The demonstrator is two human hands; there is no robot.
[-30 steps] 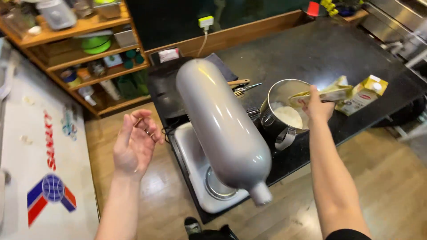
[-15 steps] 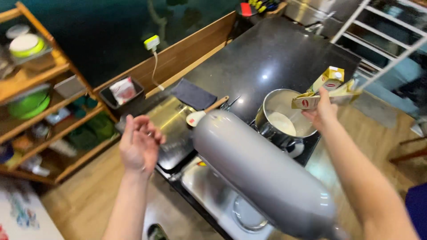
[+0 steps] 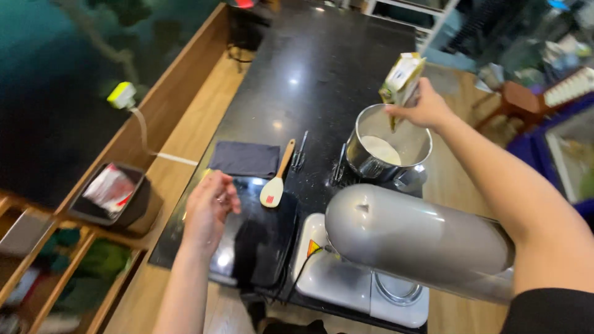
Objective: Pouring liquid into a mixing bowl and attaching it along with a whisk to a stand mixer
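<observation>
1. Two hands: the right hand point(image 3: 427, 108) grips a yellow-green carton point(image 3: 402, 77), tilted above the steel bowl point(image 3: 387, 148).
2. The left hand point(image 3: 209, 207), empty and loosely curled, hovers over the dark worktop point(image 3: 322, 68), beside the spatula point(image 3: 275, 182).
3. Tipped too steeply, the carton could likely splash past the bowl's rim onto the grey mixer point(image 3: 421, 238).

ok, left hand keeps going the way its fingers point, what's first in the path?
Likely the wooden spatula on the black counter. The left hand hovers, fingers curled toward it, with the dark folded cloth just beyond. Height above the counter is unclear, so it might pass over.
</observation>
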